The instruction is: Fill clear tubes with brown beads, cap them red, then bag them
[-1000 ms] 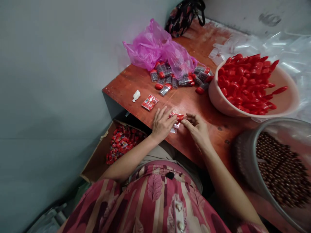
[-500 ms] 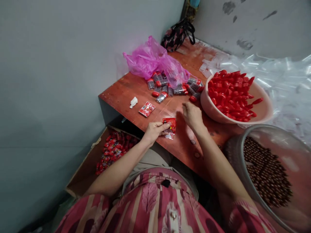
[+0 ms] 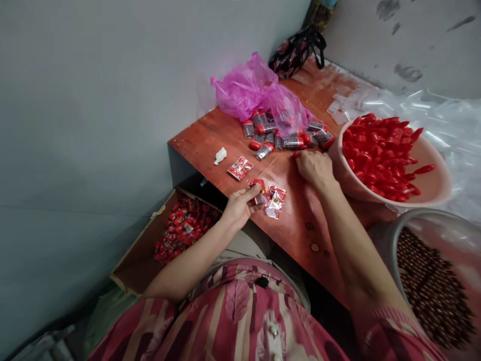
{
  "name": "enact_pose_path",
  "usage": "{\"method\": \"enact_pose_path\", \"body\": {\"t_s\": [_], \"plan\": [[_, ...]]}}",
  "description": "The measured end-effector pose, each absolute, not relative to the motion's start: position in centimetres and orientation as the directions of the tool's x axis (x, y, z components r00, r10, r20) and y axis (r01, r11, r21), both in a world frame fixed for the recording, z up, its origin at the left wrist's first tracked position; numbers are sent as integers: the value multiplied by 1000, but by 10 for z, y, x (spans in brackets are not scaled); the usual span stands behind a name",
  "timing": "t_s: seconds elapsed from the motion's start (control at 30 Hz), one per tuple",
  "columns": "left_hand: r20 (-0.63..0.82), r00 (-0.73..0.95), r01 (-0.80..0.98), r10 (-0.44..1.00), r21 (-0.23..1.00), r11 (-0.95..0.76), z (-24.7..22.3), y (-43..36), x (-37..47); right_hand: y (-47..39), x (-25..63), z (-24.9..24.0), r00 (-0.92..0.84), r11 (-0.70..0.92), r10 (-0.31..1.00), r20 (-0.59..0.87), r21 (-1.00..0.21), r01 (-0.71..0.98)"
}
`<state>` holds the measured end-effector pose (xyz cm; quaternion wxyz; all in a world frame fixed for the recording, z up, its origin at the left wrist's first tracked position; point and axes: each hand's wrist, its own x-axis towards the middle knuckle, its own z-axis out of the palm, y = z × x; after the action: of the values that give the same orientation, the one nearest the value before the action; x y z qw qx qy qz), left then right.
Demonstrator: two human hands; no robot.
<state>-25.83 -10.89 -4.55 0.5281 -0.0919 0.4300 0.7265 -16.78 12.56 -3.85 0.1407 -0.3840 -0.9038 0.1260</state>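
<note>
My left hand (image 3: 240,204) pinches a small red printed plastic sleeve (image 3: 257,184) between thumb and fingers, over the table's front edge. Just right of it, a second red printed sleeve (image 3: 277,194) with a clear end lies on the tabletop. My right hand (image 3: 317,168) is closed beside the pink bowl, and a red cap (image 3: 296,155) shows at its fingertips; whatever else it grips is hidden. Behind it lie several clear flat containers with red caps (image 3: 265,150), filled with dark pieces. A flat stack of red printed sleeves (image 3: 240,168) rests further left.
A pink bowl (image 3: 445,188) holds red caps; a grey basin (image 3: 394,240) holds brown balls. Clear plastic containers (image 3: 464,150) pile up at right. A pink bag (image 3: 244,90), a patterned bag (image 3: 291,55) and white tissue (image 3: 220,155) lie on the table. A carton (image 3: 131,260) of red-wrapped items stands below left.
My right hand has moved onto a red-capped container beside the bowl. The sleeves by my left hand have come apart, one staying in its pinch. The view has turned slightly left.
</note>
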Motion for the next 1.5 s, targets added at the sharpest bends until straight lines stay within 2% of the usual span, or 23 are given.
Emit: {"method": "enact_pose_path", "body": {"t_s": [0.07, 0.1, 0.17, 0.27, 0.33, 0.43, 0.67, 0.87, 1.07, 1.13, 1.2, 1.33, 1.37, 1.5], "plan": [[-594, -427, -869, 682, 478, -128, -46, -107, -260, 105, -159, -42, -646, 653, 748, 151, -337, 678], [-597, -432, -874, 676, 462, -152, -46, -106, -261, 93, -153, -44, -619, 623, 771, 150, -376, 686], [-607, -442, -879, 661, 441, -183, -47, -104, -262, 66, -138, -46, -557, 520, 822, 120, -557, 647], [-618, -449, -882, 645, 421, -210, -49, -100, -260, 19, -116, -43, -599, 269, 800, -19, -882, 387], [-605, -453, -881, 655, 416, -225, -50, -97, -256, -10, -106, -40, -640, 141, 767, -48, -960, 241], [-575, -466, -875, 673, 413, -252, -49, -92, -247, -39, -100, -40, -616, 79, 787, -44, -982, 172], [-517, -481, -851, 708, 471, -234, -39, -84, -224, -46, -95, -53, -538, 157, 843, 22, -966, 206], [-422, -459, -806, 782, 569, -166, -35, -79, -219, -39, -90, -53, -515, -28, 857, -26, -1000, 4], [-411, -354, -750, 840, 661, 7, -37, -79, -219, -38, -85, -62, -445, 125, 891, 91, -991, 46], [-418, -337, -731, 844, 681, 45, -38, -80, -220, -37, -85, -62, -443, 121, 892, 93, -992, 37], [-415, -321, -715, 851, 695, 69, -37, -80, -221, -35, -86, -60, -452, 37, 891, 41, -999, -17], [-390, -246, -691, 887, 712, 122, -39, -79, -227, -31, -88, -58, -524, -261, 839, -145, -953, -155], [-389, -232, -684, 892, 717, 135, -40, -79, -228, -31, -88, -58, -528, -283, 834, -161, -946, -158], [-388, -294, -634, 873, 763, 126, -43, -80, -227, -35, -87, -58, -418, -63, 908, -39, -997, -45]]}}
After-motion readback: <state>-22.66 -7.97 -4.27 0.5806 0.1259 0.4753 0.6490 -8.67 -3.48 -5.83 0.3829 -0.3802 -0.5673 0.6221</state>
